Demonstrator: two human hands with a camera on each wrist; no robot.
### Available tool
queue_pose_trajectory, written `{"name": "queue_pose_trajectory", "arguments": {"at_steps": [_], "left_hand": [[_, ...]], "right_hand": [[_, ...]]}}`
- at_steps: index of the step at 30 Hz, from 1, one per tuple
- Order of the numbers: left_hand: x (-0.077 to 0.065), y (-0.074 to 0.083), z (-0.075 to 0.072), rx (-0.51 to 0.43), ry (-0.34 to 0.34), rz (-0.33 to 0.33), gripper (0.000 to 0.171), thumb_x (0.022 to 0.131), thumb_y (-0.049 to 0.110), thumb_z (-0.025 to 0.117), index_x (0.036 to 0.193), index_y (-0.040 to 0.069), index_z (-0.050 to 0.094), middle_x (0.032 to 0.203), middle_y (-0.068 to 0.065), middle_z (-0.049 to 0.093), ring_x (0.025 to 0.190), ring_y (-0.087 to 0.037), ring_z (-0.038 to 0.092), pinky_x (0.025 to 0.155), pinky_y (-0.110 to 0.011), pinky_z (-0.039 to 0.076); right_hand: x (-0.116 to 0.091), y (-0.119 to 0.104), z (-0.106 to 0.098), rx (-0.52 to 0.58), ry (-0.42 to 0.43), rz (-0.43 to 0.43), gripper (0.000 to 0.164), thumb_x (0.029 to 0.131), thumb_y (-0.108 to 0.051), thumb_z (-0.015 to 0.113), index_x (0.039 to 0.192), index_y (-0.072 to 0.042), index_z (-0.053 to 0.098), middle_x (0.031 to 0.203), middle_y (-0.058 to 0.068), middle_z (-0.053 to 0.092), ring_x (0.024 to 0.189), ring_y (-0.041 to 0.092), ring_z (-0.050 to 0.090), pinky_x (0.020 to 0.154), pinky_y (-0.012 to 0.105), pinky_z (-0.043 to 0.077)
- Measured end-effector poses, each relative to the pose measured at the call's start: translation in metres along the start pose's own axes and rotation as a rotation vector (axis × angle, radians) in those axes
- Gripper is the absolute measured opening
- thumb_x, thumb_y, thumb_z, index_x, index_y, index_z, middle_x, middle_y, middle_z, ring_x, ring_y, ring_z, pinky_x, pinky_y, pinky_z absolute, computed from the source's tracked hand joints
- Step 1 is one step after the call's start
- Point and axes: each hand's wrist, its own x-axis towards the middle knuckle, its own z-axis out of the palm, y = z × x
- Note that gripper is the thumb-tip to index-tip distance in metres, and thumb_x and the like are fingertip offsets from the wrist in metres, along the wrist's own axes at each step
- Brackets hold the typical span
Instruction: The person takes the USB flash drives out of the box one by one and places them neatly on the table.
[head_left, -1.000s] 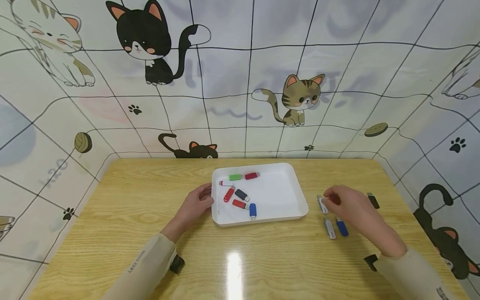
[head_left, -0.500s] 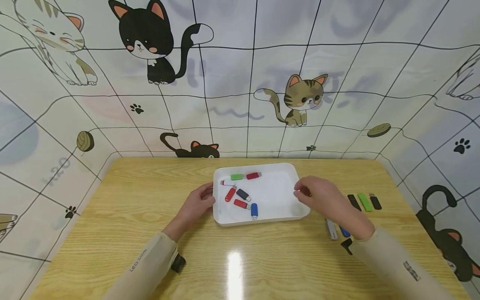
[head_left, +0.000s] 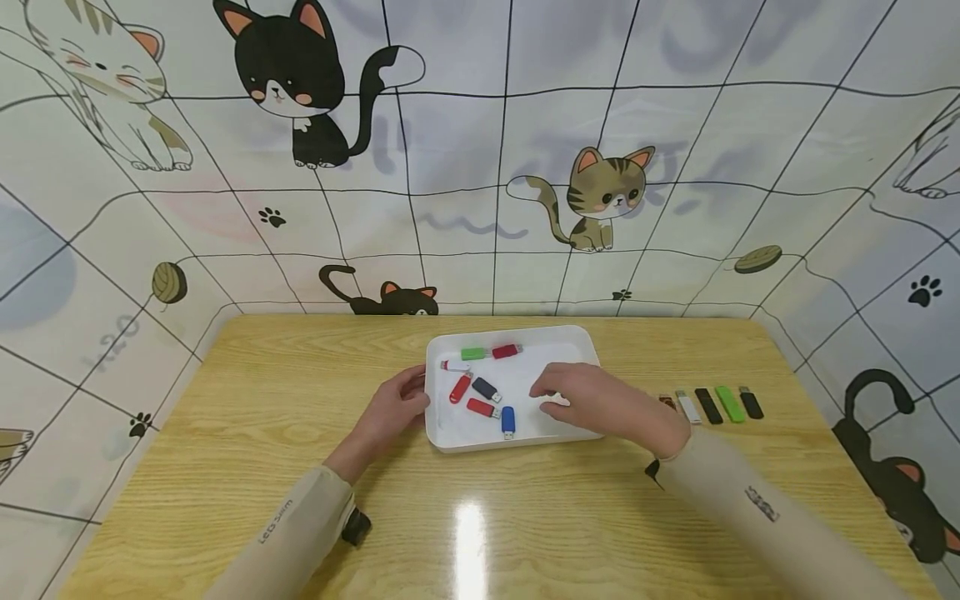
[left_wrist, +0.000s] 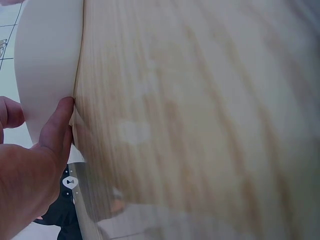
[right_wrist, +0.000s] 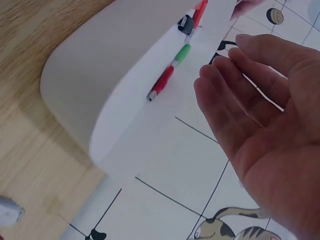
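Observation:
My left hand [head_left: 393,408] holds the white tray [head_left: 566,350] at its left wall; in the left wrist view the fingertips press its outer side [left_wrist: 50,60]. Over the tray's right half is my right hand [head_left: 588,400], fingers loosely bent, nothing between them in the right wrist view [right_wrist: 250,100]. Several USB flash drives lie in the left half: a green one [head_left: 472,354], a dark red one [head_left: 507,351], a white one [head_left: 454,366], red ones [head_left: 460,388], a black one [head_left: 486,390] and a blue one [head_left: 508,422].
Right of the tray a row of USB flash drives lies on the wooden table [head_left: 300,350]: brown [head_left: 667,402], white [head_left: 687,407], black [head_left: 708,406], green [head_left: 728,404] and another black [head_left: 751,403]. My right forearm covers the table in front of them. Cat-print cloth walls [head_left: 465,150] surround the table.
My right hand has moved left from the flash drives at the right to over the tray, uncovering the row. The forearm now hides the front silver and blue drives. The left hand stays.

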Motion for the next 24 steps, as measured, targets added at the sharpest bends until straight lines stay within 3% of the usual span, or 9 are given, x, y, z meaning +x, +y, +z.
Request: {"name": "queue_pose_trajectory", "arguments": {"at_steps": [9, 16, 24], "left_hand": [[0.0, -0.001, 0.0, 0.001, -0.001, 0.006, 0.059, 0.089, 0.007, 0.053, 0.147, 0.006, 0.041, 0.141, -0.01, 0.05, 0.126, -0.022, 0.049, 0.096, -0.036, 0.047], [0.0, -0.002, 0.001, -0.011, -0.007, 0.007, 0.06, 0.089, 0.007, 0.053, 0.148, 0.006, 0.039, 0.142, -0.011, 0.048, 0.127, -0.023, 0.048, 0.095, -0.037, 0.048], [0.001, -0.003, 0.0, -0.017, -0.005, 0.009, 0.06, 0.089, 0.006, 0.053, 0.147, 0.006, 0.04, 0.141, -0.01, 0.049, 0.127, -0.022, 0.048, 0.095, -0.037, 0.048]], "right_hand": [[0.019, -0.003, 0.024, 0.007, -0.088, -0.115, 0.023, 0.092, -0.018, 0.062, 0.112, -0.012, 0.072, 0.113, -0.005, 0.066, 0.106, 0.011, 0.058, 0.095, 0.033, 0.047], [0.024, -0.002, 0.034, 0.051, -0.177, -0.117, 0.029, 0.097, -0.026, 0.054, 0.119, -0.015, 0.069, 0.12, -0.008, 0.064, 0.114, 0.01, 0.055, 0.101, 0.033, 0.043], [0.021, 0.008, 0.035, -0.071, -0.07, -0.041, 0.024, 0.094, -0.018, 0.059, 0.112, -0.012, 0.073, 0.115, -0.002, 0.062, 0.104, 0.012, 0.057, 0.095, 0.032, 0.047]]}}
